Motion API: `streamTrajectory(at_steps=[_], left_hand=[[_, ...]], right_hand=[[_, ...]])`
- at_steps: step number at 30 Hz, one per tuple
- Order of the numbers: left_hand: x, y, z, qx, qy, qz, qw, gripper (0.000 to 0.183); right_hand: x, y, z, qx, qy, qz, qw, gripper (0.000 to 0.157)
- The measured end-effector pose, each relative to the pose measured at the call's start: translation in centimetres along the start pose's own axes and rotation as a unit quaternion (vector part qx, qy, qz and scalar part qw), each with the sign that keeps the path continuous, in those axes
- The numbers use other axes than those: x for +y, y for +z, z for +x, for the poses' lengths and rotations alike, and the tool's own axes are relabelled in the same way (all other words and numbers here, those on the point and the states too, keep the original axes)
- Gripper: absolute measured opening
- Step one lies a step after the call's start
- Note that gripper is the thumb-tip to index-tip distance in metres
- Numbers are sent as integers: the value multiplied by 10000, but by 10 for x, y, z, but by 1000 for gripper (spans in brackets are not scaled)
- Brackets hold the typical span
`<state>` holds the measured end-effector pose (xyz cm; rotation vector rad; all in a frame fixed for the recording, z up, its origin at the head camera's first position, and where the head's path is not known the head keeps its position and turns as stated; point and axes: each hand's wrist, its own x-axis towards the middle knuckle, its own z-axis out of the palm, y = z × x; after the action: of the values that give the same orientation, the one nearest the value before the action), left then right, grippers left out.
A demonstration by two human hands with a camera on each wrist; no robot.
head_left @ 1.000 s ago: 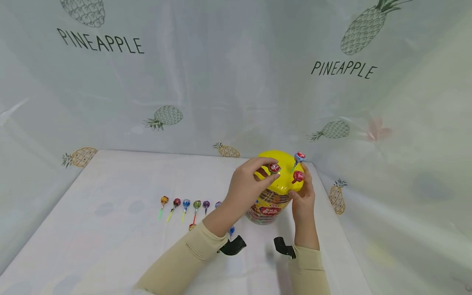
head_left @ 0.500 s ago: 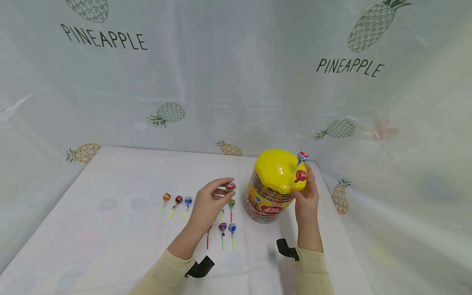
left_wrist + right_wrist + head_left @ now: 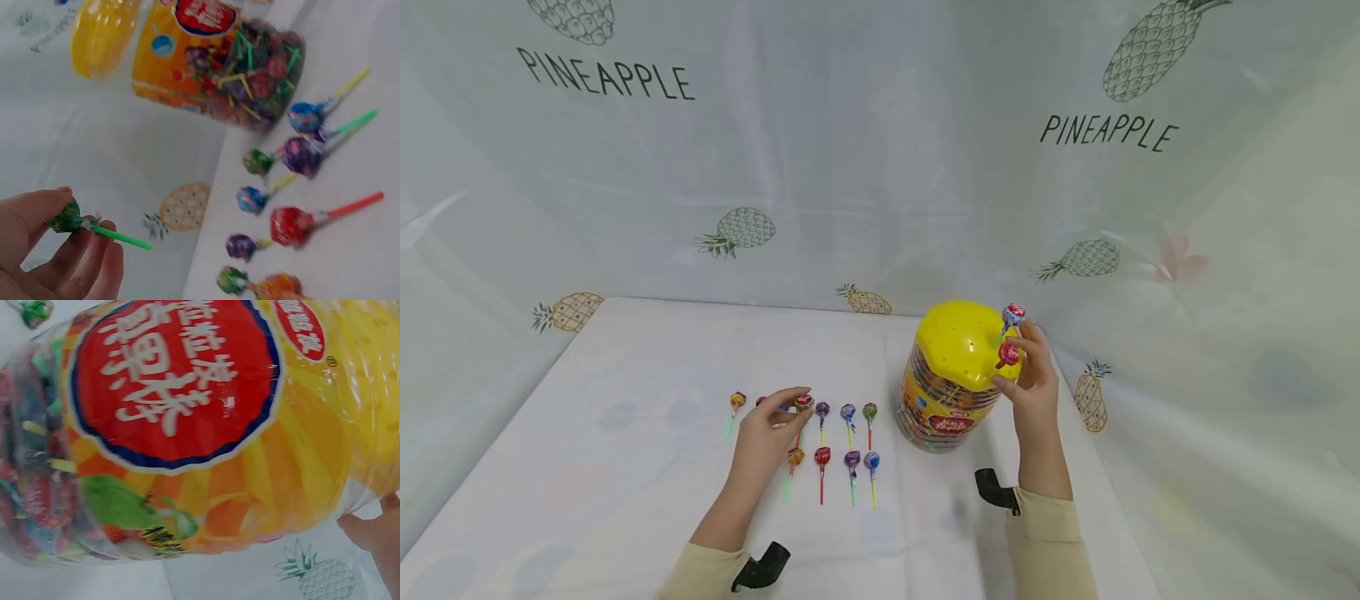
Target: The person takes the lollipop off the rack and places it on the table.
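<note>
My left hand [image 3: 767, 433] pinches a green-wrapped lollipop [image 3: 65, 219] by its candy end, its green stick pointing away from the palm in the left wrist view. It hovers at the back row of lollipops on the table. My right hand [image 3: 1036, 387] is at the right edge of the yellow lid [image 3: 958, 342] of a large candy jar [image 3: 943, 408]. Its thumb and a bent finger lie on either side of a red lollipop [image 3: 1008, 354] standing on the lid; I cannot tell whether they grip it. Beside that stands a blue lollipop [image 3: 1013, 315].
Lollipops lie in two rows: a purple one [image 3: 822, 409] and a green one [image 3: 870, 412] behind, a red one [image 3: 822, 456] and a blue one [image 3: 871, 460] in front. An orange one [image 3: 737, 400] is at the far left. A patterned curtain [image 3: 865, 167] hangs behind the table.
My left hand has moved from the lid left and down to the lollipop rows, carrying the lollipop. My right hand has shifted from the lid's side up to the red lollipop.
</note>
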<state>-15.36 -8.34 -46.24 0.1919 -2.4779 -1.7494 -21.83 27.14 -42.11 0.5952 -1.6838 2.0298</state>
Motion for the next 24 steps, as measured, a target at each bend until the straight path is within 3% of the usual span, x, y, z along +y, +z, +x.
streamTrajectory(at_steps=[5,13,18,24], left_hand=[[-27,-10,1,-21,-229,300,9993,39],[-65,-22,3,-85,-660,565,9962,47],[-77,-27,4,-73,-888,722,9934,48],[-85,-26,6,-168,-1195,805,9894,42]], right_hand=[[-1,3,5,-68,111,348,9993,32],[12,7,0,276,84,374,9989,40],[20,10,0,366,-88,405,9985,52],[23,12,1,441,-221,471,9977,55]])
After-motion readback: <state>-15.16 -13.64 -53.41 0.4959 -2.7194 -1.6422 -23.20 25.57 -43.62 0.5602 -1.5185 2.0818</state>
